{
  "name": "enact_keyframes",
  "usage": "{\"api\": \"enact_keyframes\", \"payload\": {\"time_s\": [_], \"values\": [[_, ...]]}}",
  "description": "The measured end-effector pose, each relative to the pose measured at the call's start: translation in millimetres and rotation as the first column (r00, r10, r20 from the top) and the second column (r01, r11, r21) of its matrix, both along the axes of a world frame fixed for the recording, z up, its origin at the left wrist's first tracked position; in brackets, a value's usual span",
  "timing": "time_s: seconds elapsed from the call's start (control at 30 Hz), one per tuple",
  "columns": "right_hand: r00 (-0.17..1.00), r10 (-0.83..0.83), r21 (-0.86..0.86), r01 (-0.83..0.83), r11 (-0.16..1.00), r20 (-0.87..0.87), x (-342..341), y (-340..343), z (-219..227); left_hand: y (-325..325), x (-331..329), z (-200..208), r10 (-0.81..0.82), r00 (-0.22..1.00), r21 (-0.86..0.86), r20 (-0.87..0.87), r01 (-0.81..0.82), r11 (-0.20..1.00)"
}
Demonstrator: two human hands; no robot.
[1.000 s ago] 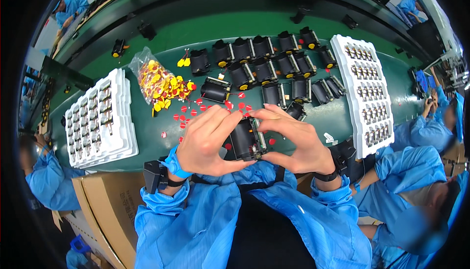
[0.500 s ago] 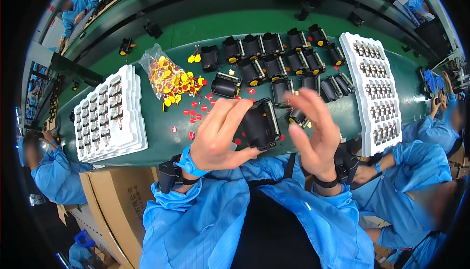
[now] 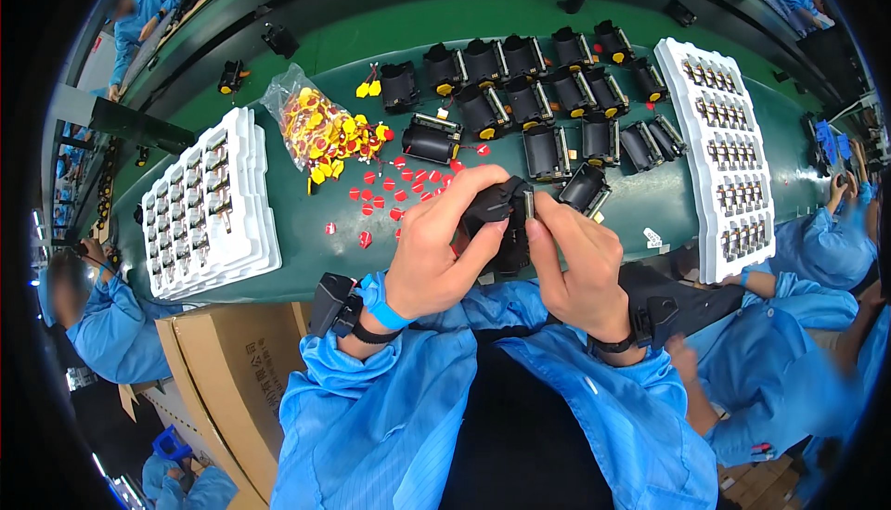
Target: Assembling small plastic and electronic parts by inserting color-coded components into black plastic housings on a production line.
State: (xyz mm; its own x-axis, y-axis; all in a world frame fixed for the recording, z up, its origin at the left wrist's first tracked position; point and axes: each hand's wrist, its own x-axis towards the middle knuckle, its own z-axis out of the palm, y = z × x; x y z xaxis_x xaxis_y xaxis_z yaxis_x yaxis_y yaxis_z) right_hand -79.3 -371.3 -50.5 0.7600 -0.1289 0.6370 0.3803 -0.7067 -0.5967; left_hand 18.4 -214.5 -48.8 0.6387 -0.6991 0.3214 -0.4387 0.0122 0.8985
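Observation:
Close in front of me, a black plastic housing point(image 3: 509, 248) with a metal strip along one side is held between both hands. My left hand point(image 3: 436, 255) wraps round its left side, thumb toward the near face. At the strip, thumb and fingers of my right hand point(image 3: 583, 264) pinch the right edge. Fingers cover much of the part. Just beyond my right fingertips lies a similar black housing point(image 3: 583, 187). Loose red round stickers point(image 3: 379, 202) are scattered on the green table beyond my left hand.
Several black housings with yellow discs point(image 3: 483, 109) stand in rows farther back. A clear bag point(image 3: 295, 106) spills yellow and red pieces. White trays of metal parts stand left point(image 3: 264, 232) and right point(image 3: 691, 139). A cardboard box point(image 3: 218, 361) sits at lower left; co-workers flank me.
My right hand, open and apart before, has closed on the housing's metal-strip edge. The housing has been tilted and turned in my left hand.

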Motion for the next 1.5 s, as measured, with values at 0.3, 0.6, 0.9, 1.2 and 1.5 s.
{"api": "enact_keyframes", "payload": {"time_s": [0.3,0.6,0.9,1.2,1.5], "values": [[1.0,0.012,0.008,-0.012,1.0,0.023,-1.9,1.9,-1.5,3.0,-1.3,2.1,0.012,1.0,-0.026,0.002,-0.012,1.0],[0.994,-0.101,-0.267,0.089,0.96,-0.033,-15.2,23.5,3.1,4.6,-6.3,5.6,0.112,0.993,-0.019,0.034,-0.111,0.994],[0.995,-0.069,-0.227,0.052,0.972,-0.066,-18.4,20.7,10.2,12.7,-13.8,2.9,0.063,0.992,-0.027,0.11,-0.06,0.998],[0.952,0.208,-0.042,-0.222,0.974,-0.223,7.0,25.9,28.4,33.5,-7.3,-3.1,0.153,0.986,-0.075,-0.068,-0.158,0.985],[0.924,-0.284,-0.496,0.127,0.859,-0.255,264.6,-38.3,25.9,109.2,22.1,5.6,0.647,0.737,-0.18,0.196,-0.622,0.762]]}}
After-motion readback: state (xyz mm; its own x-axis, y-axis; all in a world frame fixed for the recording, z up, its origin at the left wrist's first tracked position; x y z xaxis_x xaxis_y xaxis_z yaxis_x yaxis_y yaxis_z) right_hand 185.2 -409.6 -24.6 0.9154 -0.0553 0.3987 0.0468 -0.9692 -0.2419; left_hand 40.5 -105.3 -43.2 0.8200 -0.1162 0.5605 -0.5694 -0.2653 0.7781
